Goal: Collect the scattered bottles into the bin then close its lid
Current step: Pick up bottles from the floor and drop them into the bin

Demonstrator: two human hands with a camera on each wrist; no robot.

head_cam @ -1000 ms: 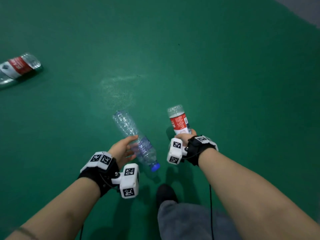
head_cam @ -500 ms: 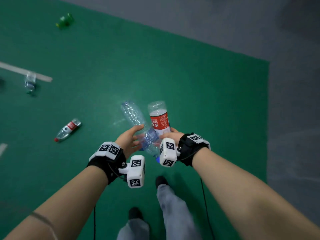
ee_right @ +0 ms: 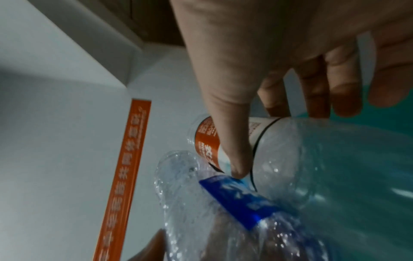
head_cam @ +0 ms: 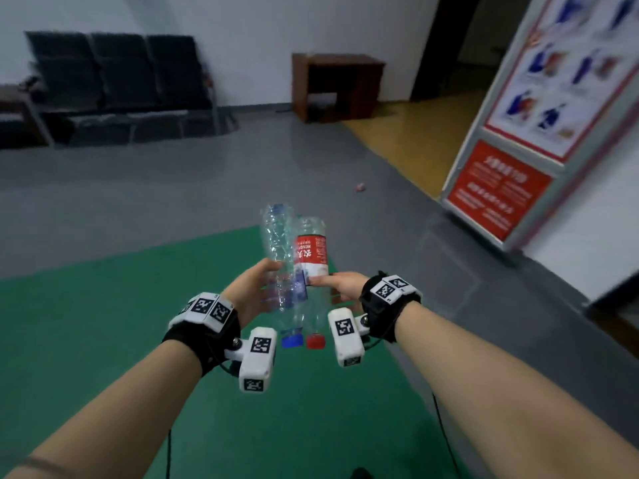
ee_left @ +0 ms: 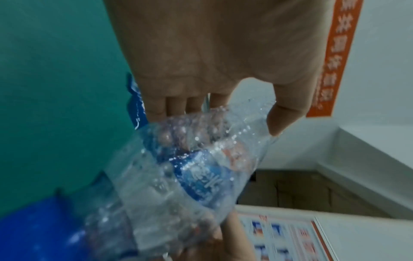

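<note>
**Two bottles in hand, bin out of sight**

You hold both bottles in the air in front of your chest, pressed side by side and touching, their long axes roughly parallel and pointing up and away from you, caps toward you. The crinkled clear bottle with the blue label (head_cam: 278, 257) sits on the left, its blue cap (head_cam: 289, 341) lowest. Your left hand (head_cam: 250, 292) wraps its lower body, fingers curled behind and thumb on the front.

Just right of that bottle is the smooth bottle with the red label (head_cam: 311, 252), red cap (head_cam: 315, 341) beside the blue one. Your right hand (head_cam: 340, 285) clasps it, thumb laid across the label edge, fingers curled underneath.

The red label carries white Chinese characters and Latin letters starting "NONGF", upside down to you, probably the Nongfu brand. The blue label (ee_left: 201, 181) shows white characters too blurred to read.

Beyond the bottles the green mat (head_cam: 86, 323) ends at a grey floor (head_cam: 173, 188). Right of them leans a red and white poster board (head_cam: 518, 133), its text illegible. No bin shows in any view, so you likely need to turn and find it before dropping either bottle.
</note>
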